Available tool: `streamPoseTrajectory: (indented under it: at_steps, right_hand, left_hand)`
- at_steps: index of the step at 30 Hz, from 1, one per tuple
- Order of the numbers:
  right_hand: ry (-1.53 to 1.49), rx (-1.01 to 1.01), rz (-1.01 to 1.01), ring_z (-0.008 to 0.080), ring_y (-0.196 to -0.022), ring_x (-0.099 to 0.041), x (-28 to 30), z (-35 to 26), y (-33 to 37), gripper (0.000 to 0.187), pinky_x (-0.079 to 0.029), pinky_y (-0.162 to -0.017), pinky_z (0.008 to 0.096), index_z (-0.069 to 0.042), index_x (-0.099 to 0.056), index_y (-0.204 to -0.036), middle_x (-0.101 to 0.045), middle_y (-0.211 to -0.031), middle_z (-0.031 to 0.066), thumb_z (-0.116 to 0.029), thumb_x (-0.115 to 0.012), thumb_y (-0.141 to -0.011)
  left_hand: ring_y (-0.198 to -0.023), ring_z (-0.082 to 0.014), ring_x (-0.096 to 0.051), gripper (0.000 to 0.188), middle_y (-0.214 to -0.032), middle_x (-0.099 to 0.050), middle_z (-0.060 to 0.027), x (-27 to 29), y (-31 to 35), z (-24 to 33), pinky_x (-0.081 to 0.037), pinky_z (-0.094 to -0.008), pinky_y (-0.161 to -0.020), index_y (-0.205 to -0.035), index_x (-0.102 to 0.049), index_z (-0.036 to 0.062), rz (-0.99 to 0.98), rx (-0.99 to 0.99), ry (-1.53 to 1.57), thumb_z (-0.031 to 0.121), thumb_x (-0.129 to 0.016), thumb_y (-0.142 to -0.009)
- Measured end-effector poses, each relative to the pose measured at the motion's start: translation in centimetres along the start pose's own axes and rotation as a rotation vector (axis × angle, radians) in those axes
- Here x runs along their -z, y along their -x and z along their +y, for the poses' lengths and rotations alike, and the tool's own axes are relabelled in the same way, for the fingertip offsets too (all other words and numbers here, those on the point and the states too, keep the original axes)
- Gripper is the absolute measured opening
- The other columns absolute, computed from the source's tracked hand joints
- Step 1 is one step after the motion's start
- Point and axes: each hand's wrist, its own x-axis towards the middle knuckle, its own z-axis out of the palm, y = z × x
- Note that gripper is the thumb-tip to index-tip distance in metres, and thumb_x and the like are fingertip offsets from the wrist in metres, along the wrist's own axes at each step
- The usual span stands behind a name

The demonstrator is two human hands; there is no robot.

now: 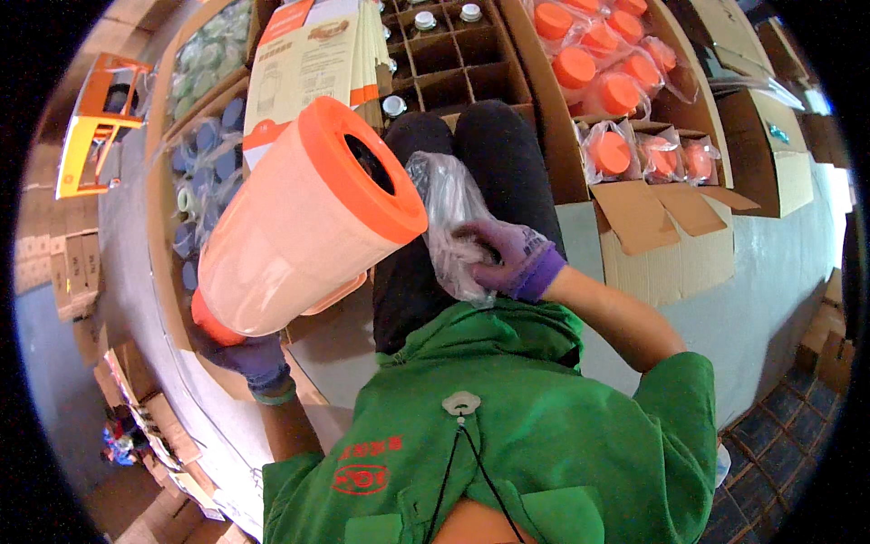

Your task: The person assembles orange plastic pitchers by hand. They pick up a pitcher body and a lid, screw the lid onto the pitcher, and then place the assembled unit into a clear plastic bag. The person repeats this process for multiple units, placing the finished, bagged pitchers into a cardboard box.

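Note:
A large pale-peach thermos jug [272, 227] with an orange collar and orange base is tilted up at the left, its dark round mouth facing up and right. Part of a handle shows along its lower side. My left hand [254, 361], in a purple glove, is closed at the orange base; the jug hides some of its fingers. On my lap lies a crumpled clear plastic bag [449, 208]. My right hand [514, 257], also in a purple glove, has its fingers bent around the bag's film. Whether anything is inside the bag is hard to make out.
Ahead stands a divided cardboard box [444, 59] with several silver-topped bottles. To its left are printed cartons [308, 63] and a box of bagged blue lids [207, 145]. Bagged orange lids [598, 77] fill a box at right. An orange-yellow carton [95, 127] stands far left.

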Motion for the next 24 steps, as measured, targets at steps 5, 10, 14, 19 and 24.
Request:
streamPoseTrajectory:
  at_steps: [5, 10, 14, 19, 24]
  right_hand:
    - [0.328, 0.314, 0.063, 0.0345, -0.093, -0.059, 2.2, -1.0, 2.1, 0.019, -0.046, -0.086, 0.0410, -0.010, -0.068, -0.082, -0.062, -0.106, 0.0139, -0.010, -0.063, -0.063]
    - [0.441, 0.293, -0.173, 0.0352, -0.091, -0.060, 3.9, -0.8, 1.5, 0.038, -0.049, -0.081, 0.0441, -0.008, -0.066, -0.090, -0.063, -0.099, 0.0164, -0.044, -0.066, -0.076]
    - [0.504, -0.025, 0.025, 0.0376, -0.090, -0.061, 2.9, -1.7, 1.2, 0.036, -0.051, -0.078, 0.0451, -0.007, -0.064, -0.091, -0.059, -0.098, 0.0178, -0.040, -0.068, -0.078]
    - [0.108, -0.098, 0.125, 0.0310, -0.089, -0.062, 4.9, 2.1, 0.0, 0.027, -0.050, -0.081, 0.0383, -0.005, -0.066, -0.095, -0.061, -0.092, 0.0166, -0.026, -0.069, -0.078]
    - [-0.315, -0.240, 0.312, 0.0180, -0.089, -0.060, 7.0, 3.4, 0.4, 0.025, -0.049, -0.080, 0.0306, -0.004, -0.064, -0.102, -0.065, -0.094, 0.0084, -0.021, -0.067, -0.084]
  left_hand:
    - [-0.132, -0.0330, -0.040, 0.063, -0.151, -0.032, -0.0131, -1.7, 0.5, 2.1, -0.034, -0.0526, -0.108, -0.144, -0.030, 0.0121, 0.115, -0.004, 0.124, 0.037, -0.056, -0.092]
    - [-0.128, -0.0305, -0.044, 0.067, -0.144, -0.040, -0.0145, -1.4, 0.1, 3.5, -0.038, -0.0488, -0.106, -0.141, -0.033, 0.0084, -0.001, 0.319, 0.833, 0.027, -0.066, -0.085]
    - [-0.125, -0.0288, -0.048, 0.072, -0.139, -0.047, -0.0148, -1.8, 0.6, 2.4, -0.040, -0.0460, -0.105, -0.137, -0.039, 0.0064, 0.156, 0.234, 0.665, 0.020, -0.076, -0.077]
    - [-0.117, -0.0249, -0.054, 0.056, -0.131, -0.054, -0.0121, -4.8, -0.3, 3.9, -0.043, -0.0435, -0.100, -0.128, -0.049, 0.0033, 0.129, 0.263, 0.611, 0.021, -0.069, -0.080]
    - [-0.118, -0.0232, -0.052, 0.044, -0.129, -0.054, -0.0140, -7.9, 0.6, 3.2, -0.042, -0.0422, -0.100, -0.126, -0.049, -0.0014, -0.010, 0.065, 0.128, 0.032, -0.041, -0.099]
